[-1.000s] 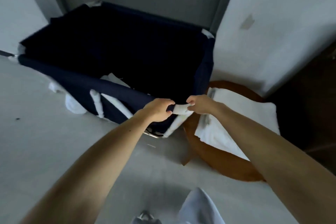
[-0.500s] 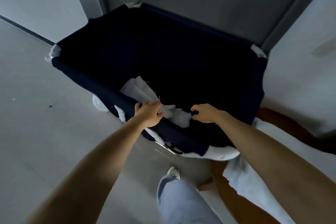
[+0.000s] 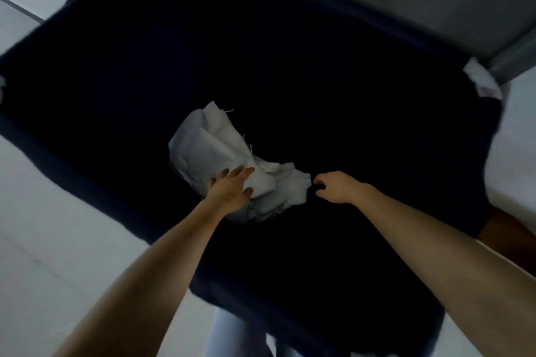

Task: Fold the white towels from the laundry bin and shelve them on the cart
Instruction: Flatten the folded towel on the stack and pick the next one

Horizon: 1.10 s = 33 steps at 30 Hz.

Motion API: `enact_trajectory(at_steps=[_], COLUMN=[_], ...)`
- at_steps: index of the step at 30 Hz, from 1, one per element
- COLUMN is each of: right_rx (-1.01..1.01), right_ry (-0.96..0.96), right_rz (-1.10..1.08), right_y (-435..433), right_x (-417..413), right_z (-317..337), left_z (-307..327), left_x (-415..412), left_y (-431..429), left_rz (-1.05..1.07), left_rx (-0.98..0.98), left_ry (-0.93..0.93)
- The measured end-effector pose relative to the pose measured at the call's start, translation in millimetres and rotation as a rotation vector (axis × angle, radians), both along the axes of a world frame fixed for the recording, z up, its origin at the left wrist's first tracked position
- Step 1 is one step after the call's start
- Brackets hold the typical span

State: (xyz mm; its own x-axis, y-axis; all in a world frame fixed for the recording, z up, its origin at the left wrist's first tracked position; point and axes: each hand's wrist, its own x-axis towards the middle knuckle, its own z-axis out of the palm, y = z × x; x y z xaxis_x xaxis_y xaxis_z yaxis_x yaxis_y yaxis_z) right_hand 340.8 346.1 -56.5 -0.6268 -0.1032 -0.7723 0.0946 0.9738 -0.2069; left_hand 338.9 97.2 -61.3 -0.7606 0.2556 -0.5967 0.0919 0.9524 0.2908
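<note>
Left hand (image 3: 232,190): fingers straight, flat on white towel (image 3: 208,148) inside laundry bin (image 3: 63,162). Right hand (image 3: 338,187): half-curled beside towel's edge, holding nothing. Suggest pinching two corners before lifting.

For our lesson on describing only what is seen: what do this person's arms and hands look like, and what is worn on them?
The left forearm and right forearm are bare, no sleeve in view. The left hand and right hand wear no gloves; no watch, bracelet or ring shows in this dim, blurred picture.
</note>
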Motion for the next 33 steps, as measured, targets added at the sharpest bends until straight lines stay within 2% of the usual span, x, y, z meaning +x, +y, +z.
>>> enact_trajectory(at_steps=[9,14,17,20,26,30,33], right_rx=[-0.069,-0.049,-0.033,-0.03,-0.097,-0.001,0.108], right_ry=[-0.13,-0.214,-0.188,-0.192,-0.099,0.026,-0.008], right_rz=[-0.113,-0.185,-0.207,-0.248,-0.448,-0.378,-0.278], right_y=[-8.9,-11.4,-8.2,-5.4,8.9,19.6,20.3], right_x=[-65.0,-85.2,-91.2,-95.4,-98.6,-99.7,-100.7], right_z=[-153.9,-258.1,-309.9,-355.2,-434.8,-464.5,-472.9], left_z=[-138.8,-228.6,-279.1,-327.6,-408.5,-429.7,-438.4], left_x=[-76.0,-106.6,-121.8,-135.4,-143.3,-142.5,-143.3], left_y=[-2.1,3.4,7.0,15.3,37.3,56.2,58.3], left_rz=[-0.043,-0.174,-0.24,-0.3,-0.415,-0.367,-0.352], left_rx=[-0.06,-0.051,-0.049,0.086,0.096,0.092,0.094], left_ry=[-0.099,-0.046,-0.001,0.132,0.25,0.295,0.279])
